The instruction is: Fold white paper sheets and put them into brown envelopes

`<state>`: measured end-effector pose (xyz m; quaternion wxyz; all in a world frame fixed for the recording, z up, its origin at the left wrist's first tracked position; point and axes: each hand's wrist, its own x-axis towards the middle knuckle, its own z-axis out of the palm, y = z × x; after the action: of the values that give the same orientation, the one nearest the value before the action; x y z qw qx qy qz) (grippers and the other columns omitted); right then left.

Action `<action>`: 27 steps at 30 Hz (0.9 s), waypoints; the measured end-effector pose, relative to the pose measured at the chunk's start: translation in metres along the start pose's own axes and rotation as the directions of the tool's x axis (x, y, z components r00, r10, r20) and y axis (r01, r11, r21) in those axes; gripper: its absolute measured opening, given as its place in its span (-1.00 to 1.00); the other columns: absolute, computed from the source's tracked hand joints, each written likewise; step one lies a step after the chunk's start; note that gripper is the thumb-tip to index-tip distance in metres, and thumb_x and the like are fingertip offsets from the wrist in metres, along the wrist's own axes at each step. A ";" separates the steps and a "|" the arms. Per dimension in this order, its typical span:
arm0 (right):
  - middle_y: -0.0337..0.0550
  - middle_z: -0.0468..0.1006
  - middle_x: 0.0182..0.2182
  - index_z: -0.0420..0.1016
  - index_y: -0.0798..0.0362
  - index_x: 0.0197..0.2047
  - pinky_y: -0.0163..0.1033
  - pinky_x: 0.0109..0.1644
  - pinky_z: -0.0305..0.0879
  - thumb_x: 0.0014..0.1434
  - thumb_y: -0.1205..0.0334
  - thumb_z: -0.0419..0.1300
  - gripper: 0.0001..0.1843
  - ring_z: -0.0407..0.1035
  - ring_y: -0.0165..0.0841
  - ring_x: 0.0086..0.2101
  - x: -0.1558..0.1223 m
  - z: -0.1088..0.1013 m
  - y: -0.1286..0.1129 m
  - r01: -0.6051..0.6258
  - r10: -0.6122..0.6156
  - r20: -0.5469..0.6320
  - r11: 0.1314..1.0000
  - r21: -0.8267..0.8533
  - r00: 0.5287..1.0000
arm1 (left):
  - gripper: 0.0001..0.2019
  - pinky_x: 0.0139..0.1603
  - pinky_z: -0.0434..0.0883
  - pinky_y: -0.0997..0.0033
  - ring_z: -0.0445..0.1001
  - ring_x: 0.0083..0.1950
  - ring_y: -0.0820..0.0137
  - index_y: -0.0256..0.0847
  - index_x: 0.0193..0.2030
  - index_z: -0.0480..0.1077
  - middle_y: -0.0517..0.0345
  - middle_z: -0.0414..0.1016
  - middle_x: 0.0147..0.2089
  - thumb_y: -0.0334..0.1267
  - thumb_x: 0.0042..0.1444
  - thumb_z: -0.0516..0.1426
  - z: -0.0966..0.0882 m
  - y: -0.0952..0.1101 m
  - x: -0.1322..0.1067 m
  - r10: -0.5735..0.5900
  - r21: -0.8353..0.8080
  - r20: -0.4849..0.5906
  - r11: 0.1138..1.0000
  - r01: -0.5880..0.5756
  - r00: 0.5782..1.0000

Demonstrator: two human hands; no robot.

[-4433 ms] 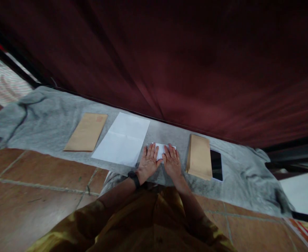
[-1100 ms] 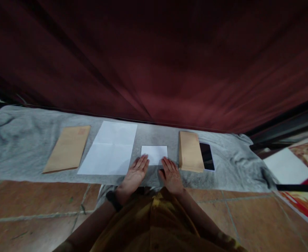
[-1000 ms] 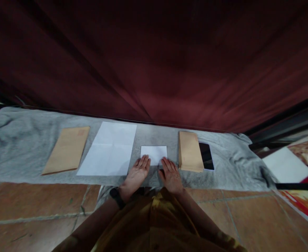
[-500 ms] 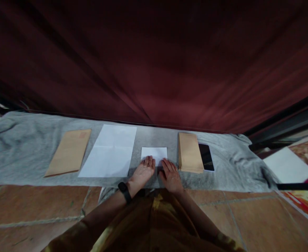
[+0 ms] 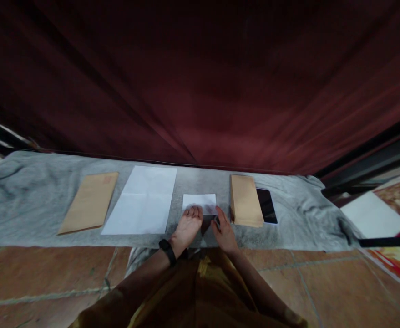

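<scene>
1. On the gray cloth, straight ahead of the body, has the small white paper lying flat, between a large creased white sheet and a stack of brown envelopes.
2. Rests the left hand palm down on the near left part of the small white paper, with fingers loosely extended and close together.
3. Holds the right hand at the near right corner, with fingers extended, narrow together, and thumb slightly apart; cannot tell whether touching the paper.
4. Wears a dark watch on the left wrist.
5. Farther left, has a brown envelope with a reddish mark.
6. Right of the stack, close against it, has a smartphone.
7. Beyond the cloth, shows dark red fabric; below, tiled floor.
</scene>
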<state>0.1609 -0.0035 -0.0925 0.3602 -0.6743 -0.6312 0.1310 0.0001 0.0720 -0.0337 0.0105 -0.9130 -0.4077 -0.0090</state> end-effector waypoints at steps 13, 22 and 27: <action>-0.10 0.52 0.20 0.43 -0.14 0.29 0.07 0.34 0.28 0.13 -0.21 0.28 -0.29 0.41 -0.11 0.18 0.025 0.011 -0.023 -0.441 0.494 0.174 0.498 0.746 0.852 | -0.78 -0.24 0.39 0.38 0.54 -0.28 0.29 -0.21 -0.19 0.53 0.10 0.61 -0.32 -0.27 0.26 0.05 -0.027 -0.031 0.002 -0.550 -0.833 -0.012 0.467 0.295 0.835; -0.19 0.65 -0.04 0.61 -0.10 -0.03 -0.09 0.08 0.42 0.00 -0.07 0.38 -0.53 0.49 -0.17 -0.05 0.035 0.005 -0.032 -0.432 0.486 0.194 0.445 0.785 0.852 | -0.81 -0.33 0.33 0.38 0.42 -0.36 0.33 -0.21 -0.34 0.53 0.16 0.54 -0.40 -0.16 -0.01 0.18 -0.007 -0.038 0.000 -0.538 -0.974 0.201 -0.022 0.225 0.818; -0.30 0.58 -0.43 0.60 -0.05 -0.32 -0.27 -0.33 0.31 -0.02 -0.05 0.34 -0.72 0.38 -0.33 -0.41 0.042 0.003 -0.026 -0.477 0.453 0.262 0.467 0.744 0.852 | -0.78 -0.31 0.35 0.37 0.43 -0.36 0.33 -0.22 -0.33 0.54 0.14 0.56 -0.38 -0.14 -0.08 0.25 -0.014 -0.040 0.001 -0.489 -0.970 0.243 -0.117 0.213 0.838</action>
<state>0.1459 0.0353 -0.0659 0.5601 -0.5889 -0.3048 0.4965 -0.0291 0.0984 -0.0193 -0.5924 -0.4974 -0.5046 -0.3835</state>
